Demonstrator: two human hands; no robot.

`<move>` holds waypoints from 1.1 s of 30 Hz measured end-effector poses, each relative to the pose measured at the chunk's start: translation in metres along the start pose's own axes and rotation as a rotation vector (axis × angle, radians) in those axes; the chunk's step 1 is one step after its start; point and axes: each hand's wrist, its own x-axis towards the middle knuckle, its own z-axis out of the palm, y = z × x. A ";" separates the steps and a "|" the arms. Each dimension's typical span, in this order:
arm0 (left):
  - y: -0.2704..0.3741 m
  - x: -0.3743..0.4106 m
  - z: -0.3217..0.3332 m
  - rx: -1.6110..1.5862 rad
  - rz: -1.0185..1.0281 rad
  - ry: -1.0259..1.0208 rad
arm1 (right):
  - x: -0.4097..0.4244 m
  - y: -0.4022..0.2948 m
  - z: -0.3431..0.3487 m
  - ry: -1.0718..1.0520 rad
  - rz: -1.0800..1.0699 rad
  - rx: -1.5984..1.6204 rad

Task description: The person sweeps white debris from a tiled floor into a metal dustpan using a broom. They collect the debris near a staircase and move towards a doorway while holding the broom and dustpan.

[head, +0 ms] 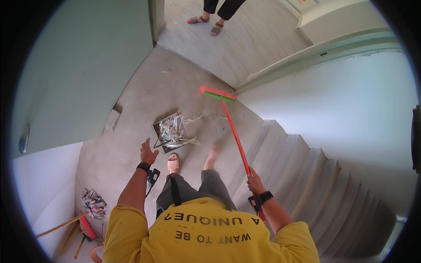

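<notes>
My right hand [256,181] is closed around the red handle of a broom [235,134]. The broom's green head with blurred red bristles lies at the floor beside the foot of the right-hand wall. My left hand [148,152] is empty with its fingers spread, just left of a metal dustpan [157,131]. Shredded pale plastic strips [171,130] fill the dustpan, and some hang over its lower right edge. More strips [210,113] are scattered on the floor between the dustpan and the broom head. A small blue scrap [223,129] lies near my right foot.
Stairs [296,171] run along the right side. A green door [82,75] stands at the left, with a block [112,120] at its lower edge. Another person's sandaled feet [207,26] are beyond the threshold. A mop [94,203] and other tools lean at lower left.
</notes>
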 end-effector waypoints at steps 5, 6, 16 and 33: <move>0.013 0.021 0.009 0.111 0.166 -0.216 | 0.022 -0.015 0.032 -0.004 0.012 0.143; 0.015 0.019 0.014 0.122 0.191 -0.182 | 0.022 -0.014 0.036 -0.003 0.023 0.145; 0.056 0.053 0.027 0.151 0.145 -0.248 | 0.046 0.028 0.060 0.067 -0.078 0.186; 0.097 0.068 0.056 0.120 0.165 -0.224 | -0.152 0.043 0.093 -0.387 0.137 0.143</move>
